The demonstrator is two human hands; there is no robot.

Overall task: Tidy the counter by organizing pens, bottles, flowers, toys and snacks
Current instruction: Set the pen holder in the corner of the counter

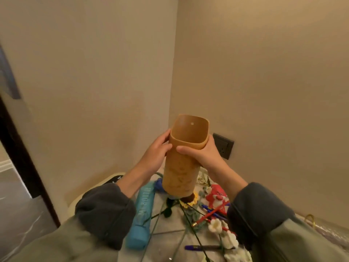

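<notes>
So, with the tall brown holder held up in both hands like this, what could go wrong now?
The brown holder hangs over the clutter, gripped only near its rim by the left hand and right hand; a slip could drop it on the red toy. Lowering it blindly might crush the flowers or roll the blue bottle.
</notes>
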